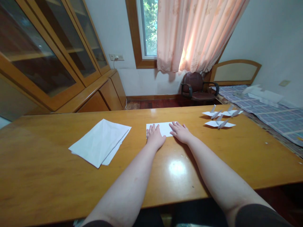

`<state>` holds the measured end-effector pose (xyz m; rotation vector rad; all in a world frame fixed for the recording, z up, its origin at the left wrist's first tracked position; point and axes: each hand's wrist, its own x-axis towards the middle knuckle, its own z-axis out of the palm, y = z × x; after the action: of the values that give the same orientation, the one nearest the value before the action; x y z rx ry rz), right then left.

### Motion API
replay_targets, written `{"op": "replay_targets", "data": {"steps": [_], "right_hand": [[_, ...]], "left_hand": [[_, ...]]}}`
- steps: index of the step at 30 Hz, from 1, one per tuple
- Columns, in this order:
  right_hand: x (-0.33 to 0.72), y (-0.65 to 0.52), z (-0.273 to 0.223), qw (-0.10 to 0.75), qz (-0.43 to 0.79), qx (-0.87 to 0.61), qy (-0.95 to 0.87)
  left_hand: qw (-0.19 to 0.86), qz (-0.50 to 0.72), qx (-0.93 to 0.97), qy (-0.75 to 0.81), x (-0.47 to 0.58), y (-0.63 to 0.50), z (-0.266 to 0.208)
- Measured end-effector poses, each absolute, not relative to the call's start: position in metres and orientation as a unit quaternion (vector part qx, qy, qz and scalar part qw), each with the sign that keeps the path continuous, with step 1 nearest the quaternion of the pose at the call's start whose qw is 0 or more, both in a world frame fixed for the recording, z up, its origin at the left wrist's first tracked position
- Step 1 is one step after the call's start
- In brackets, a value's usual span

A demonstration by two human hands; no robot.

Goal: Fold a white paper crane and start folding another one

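Note:
A small white rectangle of paper [165, 128] lies flat on the wooden table [99, 192]. On its left end rests my left hand [155, 137], fingers stretched out and palm down. My right hand [181, 131] lies flat across the paper's right end, its fingers spread. Both hands touch the sheet, and parts of its ends are hidden beneath them. Nothing is gripped in either hand.
A stack of white paper sheets [100, 142] lies to the left. Three folded paper cranes [220, 123] stand at the table's right. Beyond the table are an office chair [195, 85], a bed [267, 110] and a glass-doored cabinet [94, 91].

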<state>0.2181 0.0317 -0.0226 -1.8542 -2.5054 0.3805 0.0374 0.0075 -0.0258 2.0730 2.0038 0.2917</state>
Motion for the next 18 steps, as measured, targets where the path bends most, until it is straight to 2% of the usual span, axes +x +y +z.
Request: {"op": "replay_targets", "data": {"steps": [18], "right_hand": [[0.2218, 0.0346, -0.0175, -0.047, 0.142, -0.68, -0.718]], "left_hand": [[0.135, 0.056, 0.692, 0.707, 0.0322, 0.0073, -0.0173]]}}
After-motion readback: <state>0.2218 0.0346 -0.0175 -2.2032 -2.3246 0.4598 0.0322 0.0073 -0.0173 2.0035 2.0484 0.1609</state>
